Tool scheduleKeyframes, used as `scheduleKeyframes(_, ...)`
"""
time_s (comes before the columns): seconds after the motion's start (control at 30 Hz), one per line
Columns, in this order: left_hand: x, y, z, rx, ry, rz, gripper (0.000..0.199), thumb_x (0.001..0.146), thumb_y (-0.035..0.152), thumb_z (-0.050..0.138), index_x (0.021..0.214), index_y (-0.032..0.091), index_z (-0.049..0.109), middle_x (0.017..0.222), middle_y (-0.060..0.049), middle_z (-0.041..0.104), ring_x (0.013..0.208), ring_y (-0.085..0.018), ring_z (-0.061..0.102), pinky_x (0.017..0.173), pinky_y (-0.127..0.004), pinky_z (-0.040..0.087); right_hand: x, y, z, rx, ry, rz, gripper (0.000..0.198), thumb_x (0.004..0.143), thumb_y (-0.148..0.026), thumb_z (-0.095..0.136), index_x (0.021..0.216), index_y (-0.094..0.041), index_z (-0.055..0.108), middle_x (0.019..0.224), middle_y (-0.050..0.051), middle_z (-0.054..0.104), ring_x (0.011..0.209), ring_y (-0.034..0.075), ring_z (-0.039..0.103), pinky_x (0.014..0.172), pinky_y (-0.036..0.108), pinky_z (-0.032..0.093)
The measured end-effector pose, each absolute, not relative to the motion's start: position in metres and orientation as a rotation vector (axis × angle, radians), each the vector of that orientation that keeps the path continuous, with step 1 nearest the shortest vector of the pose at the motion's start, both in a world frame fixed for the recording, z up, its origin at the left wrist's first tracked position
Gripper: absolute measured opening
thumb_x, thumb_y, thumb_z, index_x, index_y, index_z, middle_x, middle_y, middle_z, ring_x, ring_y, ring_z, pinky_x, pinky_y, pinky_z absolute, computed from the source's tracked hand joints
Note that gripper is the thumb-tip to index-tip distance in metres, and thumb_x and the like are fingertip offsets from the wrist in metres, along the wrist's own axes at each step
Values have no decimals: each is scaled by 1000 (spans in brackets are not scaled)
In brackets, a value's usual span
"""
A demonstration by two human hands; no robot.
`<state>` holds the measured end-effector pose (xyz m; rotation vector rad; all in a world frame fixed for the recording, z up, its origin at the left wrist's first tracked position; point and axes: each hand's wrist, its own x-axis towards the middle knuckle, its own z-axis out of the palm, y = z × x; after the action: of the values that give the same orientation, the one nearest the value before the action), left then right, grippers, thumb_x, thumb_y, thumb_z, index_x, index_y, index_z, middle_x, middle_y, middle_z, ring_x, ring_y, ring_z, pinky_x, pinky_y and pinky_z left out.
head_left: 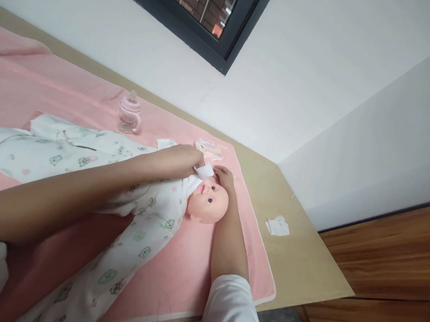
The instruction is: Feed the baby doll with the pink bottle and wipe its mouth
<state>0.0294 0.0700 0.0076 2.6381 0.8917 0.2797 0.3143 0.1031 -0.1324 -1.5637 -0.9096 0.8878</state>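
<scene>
A baby doll [211, 207] lies on its back, dressed in a white outfit [148, 215] with green animal prints. My left hand [185, 161] reaches across its chest, fingers closed on a white tissue [204, 171] at the doll's cheek and neck. On the far side of the head, my right hand [224, 176] curls its fingers against the doll, partly hidden by the head. The forearm of that hand passes behind the top of the doll's bald head.
A pink mat [177, 281] covers much of the tan table [303, 270]. A baby bottle [129, 115] and a clear plastic packet [210, 150] stand and lie beyond the doll. A crumpled tissue [277, 225] rests at the right. A white wall and dark-framed window [222, 53] border the back.
</scene>
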Motion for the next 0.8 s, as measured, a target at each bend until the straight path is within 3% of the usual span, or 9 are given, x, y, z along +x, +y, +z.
scheduleKeyframes(0.3, 24, 76, 7, 2599, 876, 360, 17, 70, 8, 54, 63, 19, 44, 74, -5, 60, 65, -18, 54, 58, -28, 27, 311, 99, -127, -1552, -913, 907, 19, 72, -18, 66, 92, -17, 68, 83, 1, 72, 75, 12, 66, 88, 30, 55)
scheduleKeyframes(0.47, 19, 78, 8, 2560, 743, 360, 6, 73, 15, 56, 69, 18, 59, 71, -3, 63, 65, -17, 56, 59, -26, 32, 312, 100, -129, -1565, -899, 903, 18, 74, -17, 65, 91, -17, 68, 82, 1, 72, 77, 12, 67, 89, 31, 55)
scheduleKeyframes(0.63, 18, 74, 10, 2554, 620, 289, 18, 77, 24, 54, 81, 20, 71, 70, -1, 64, 65, -16, 55, 61, -24, 35, 311, 101, -128, -1568, -893, 898, 16, 74, -16, 64, 89, -18, 67, 83, 1, 71, 75, 12, 67, 88, 31, 56)
scheduleKeyframes(0.8, 20, 70, 8, 2503, 623, 278, 19, 77, 30, 55, 82, 21, 71, 79, -2, 66, 70, -15, 56, 62, -24, 36, 311, 99, -126, -1575, -895, 897, 13, 75, -15, 64, 87, -18, 67, 89, 2, 72, 75, 12, 67, 89, 32, 56)
